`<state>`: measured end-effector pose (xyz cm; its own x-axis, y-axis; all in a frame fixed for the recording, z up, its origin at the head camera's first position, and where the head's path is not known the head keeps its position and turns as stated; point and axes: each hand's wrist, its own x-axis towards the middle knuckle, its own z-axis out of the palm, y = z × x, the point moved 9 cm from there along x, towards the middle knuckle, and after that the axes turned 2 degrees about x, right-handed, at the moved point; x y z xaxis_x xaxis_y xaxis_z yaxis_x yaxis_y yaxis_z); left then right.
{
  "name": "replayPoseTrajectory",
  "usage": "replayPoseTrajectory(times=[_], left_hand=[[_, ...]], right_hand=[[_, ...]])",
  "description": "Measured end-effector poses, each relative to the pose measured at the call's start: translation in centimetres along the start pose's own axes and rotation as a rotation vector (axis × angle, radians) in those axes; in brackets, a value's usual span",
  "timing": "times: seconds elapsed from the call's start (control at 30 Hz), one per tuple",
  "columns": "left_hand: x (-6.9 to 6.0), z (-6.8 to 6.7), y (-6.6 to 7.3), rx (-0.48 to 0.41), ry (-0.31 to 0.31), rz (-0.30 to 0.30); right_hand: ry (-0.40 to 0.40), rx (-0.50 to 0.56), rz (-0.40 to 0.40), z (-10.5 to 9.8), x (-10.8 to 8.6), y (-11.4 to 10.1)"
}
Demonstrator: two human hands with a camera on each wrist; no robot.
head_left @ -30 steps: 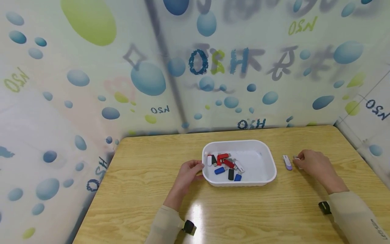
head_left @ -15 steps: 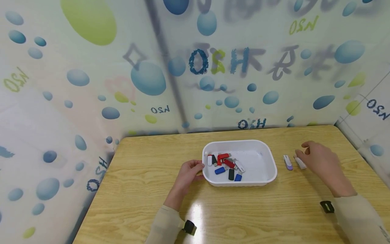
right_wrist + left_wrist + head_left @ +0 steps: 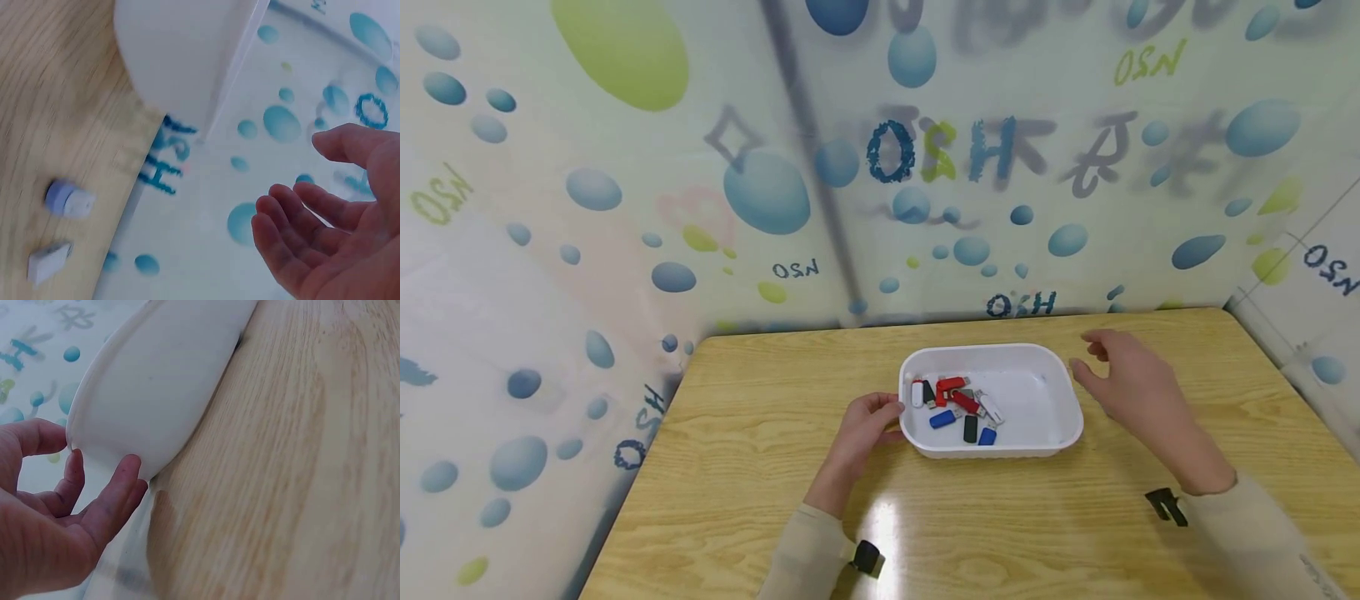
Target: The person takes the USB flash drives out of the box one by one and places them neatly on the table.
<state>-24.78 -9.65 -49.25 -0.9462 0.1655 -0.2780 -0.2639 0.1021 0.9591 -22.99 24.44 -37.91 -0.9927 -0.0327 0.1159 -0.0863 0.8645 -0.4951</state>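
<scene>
A white plastic tray (image 3: 1045, 400) stands on the table with several USB flash drives (image 3: 942, 419), red, blue, black and white, mostly in its left half. My left hand (image 3: 865, 421) holds the tray's left end, fingertips on the rim and outer wall; the left wrist view shows this hand (image 3: 69, 512) up close. Just right of the tray, my right hand (image 3: 1131, 383) hovers with loosely bent fingers and nothing between them. A purple-and-white flash drive (image 3: 70, 199) and a white one (image 3: 48, 262) lie on the table in the right wrist view, hidden by the hand in the head view.
The wooden table (image 3: 737, 467) ends at the back against a patterned wall covering (image 3: 760, 308). A dark strap piece (image 3: 1167, 506) hangs at the right sleeve, and another dark piece (image 3: 866, 557) sits at the left sleeve.
My right hand was at the white flash drive on the right, lifted off it, and moved left to beside the tray. The left hand and tray have stayed put.
</scene>
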Motion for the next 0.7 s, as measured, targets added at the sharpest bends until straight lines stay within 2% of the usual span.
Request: replayPoseTrajectory(times=[0.13, 0.27, 0.47, 0.7], left_hand=[[-0.1, 0.0, 0.1, -0.002, 0.0, 0.002], [-0.1, 0.0, 0.1, 0.001, 0.006, -0.004], [-0.1, 0.0, -0.1, 0.002, 0.007, -0.011], [0.2, -0.1, -0.1, 0.006, 0.001, -0.006]], right_hand=[[-0.041, -0.013, -0.04, 1.6, 0.2, -2.4], [-0.081, -0.044, -0.061, 3.6, 0.6, -3.9], [-0.141, -0.071, -0.068, 6.6, 1.3, -5.0], [-0.196, -0.1, -0.072, 8.9, 2.4, -5.6]])
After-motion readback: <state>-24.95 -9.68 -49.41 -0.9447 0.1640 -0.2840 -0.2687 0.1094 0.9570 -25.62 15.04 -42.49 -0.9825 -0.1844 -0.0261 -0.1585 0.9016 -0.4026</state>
